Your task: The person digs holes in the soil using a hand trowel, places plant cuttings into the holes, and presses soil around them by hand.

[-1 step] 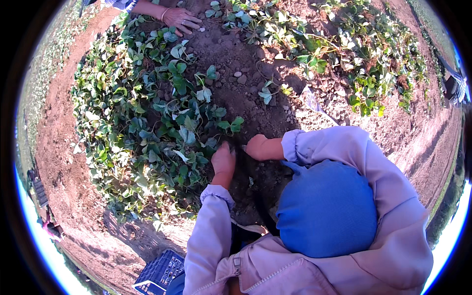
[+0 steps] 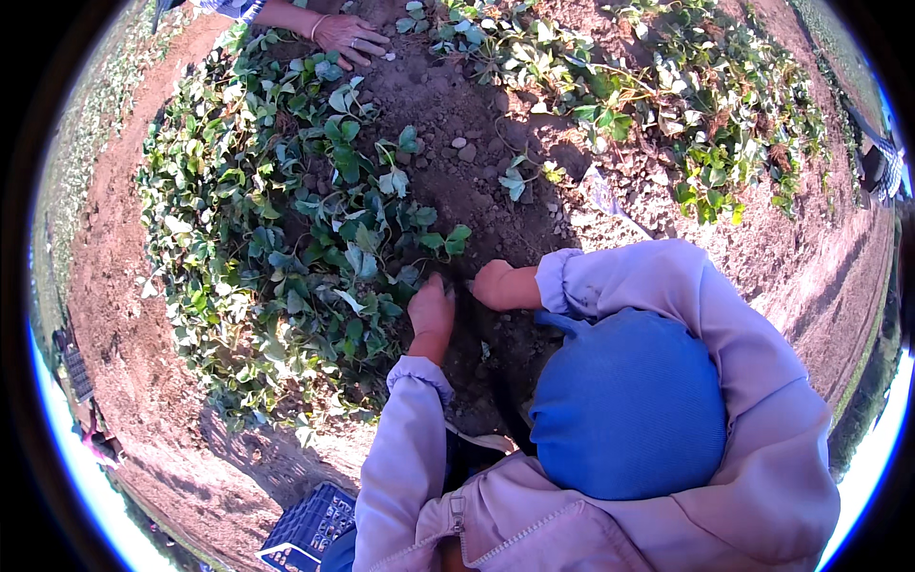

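My left hand (image 2: 432, 310) is closed low at the edge of a bed of green leafy plants (image 2: 286, 257), its fingertips at the dark soil. Close by on its right, my right hand (image 2: 496, 285) is also closed, knuckles toward the same spot. A narrow dark gap separates the two hands. Whatever their fingers hold is hidden in shadow. From between them a dark strip (image 2: 503, 400) runs back toward my body; I cannot tell if it is a hose. A rounded blue cloth bundle (image 2: 629, 410) with a pinched tip lies inside my right arm.
Another person's hand (image 2: 349, 38) with a ring rests on the soil at the far left. A flat grey tool like a trowel (image 2: 600, 194) lies to the right. More plants (image 2: 705, 105) grow at the far right. A dark blue plastic crate (image 2: 310, 524) stands at the near left.
The blue bundle and my right sleeve have shifted very slightly to the left. Both hands stay closed at the same spot.
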